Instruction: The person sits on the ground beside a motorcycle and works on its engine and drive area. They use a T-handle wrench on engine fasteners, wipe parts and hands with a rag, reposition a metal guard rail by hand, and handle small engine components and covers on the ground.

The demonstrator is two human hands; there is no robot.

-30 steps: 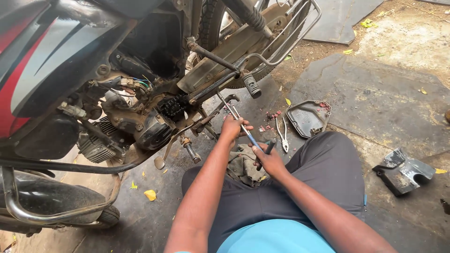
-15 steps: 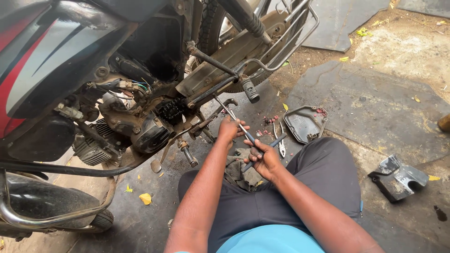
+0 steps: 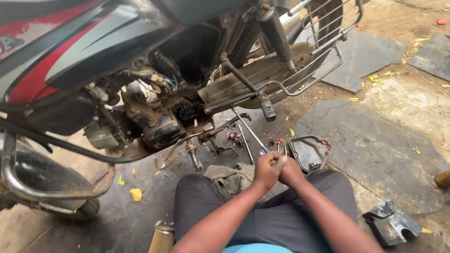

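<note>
My left hand [image 3: 266,169] and my right hand [image 3: 290,172] are pressed together in front of my knees. Both are closed around the blue-handled end of a long screwdriver [image 3: 247,129], whose metal shaft points up and left toward the motorcycle's lower engine [image 3: 159,129]. A dirty grey rag [image 3: 230,176] lies on the ground just left of my hands. A detached dark engine cover [image 3: 307,152] rests on the ground just beyond my right hand.
The red and grey motorcycle [image 3: 70,61] fills the upper left, with its footrest [image 3: 267,110] and chain guard near the tool. A black plastic part [image 3: 391,226] lies at the lower right. A ribbed tan cylinder [image 3: 161,238] sits by my left knee.
Both hands have drawn back from the engine toward my lap and come together on the screwdriver handle. The camera view has moved closer.
</note>
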